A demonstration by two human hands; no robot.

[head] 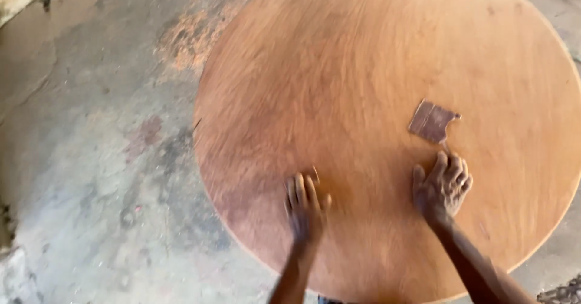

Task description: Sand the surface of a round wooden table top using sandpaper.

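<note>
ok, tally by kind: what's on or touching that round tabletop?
Round reddish-brown wooden tabletop: 1
Small dark flat scrap piece with a notched edge: 1
Hands resting on the wood: 2, left hand (blurred) and right hand
Total: 4

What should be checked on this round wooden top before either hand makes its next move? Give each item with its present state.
1. Left hand flat on the round wooden top, fingers spread: ok, though blurred.
2. Something thin under the left hand: cannot tell; only a small edge shows at the fingertips.
3. Right hand resting on the top, fingers curled: ok.
4. Small dark brown sheet within reach of the right hand: ok; it lies just beyond the fingertips.
5. Right hand holding the sheet: not ok; at most a fingertip meets its corner.
6. Top lying steady over the concrete floor: cannot tell; its support is hidden.
</note>
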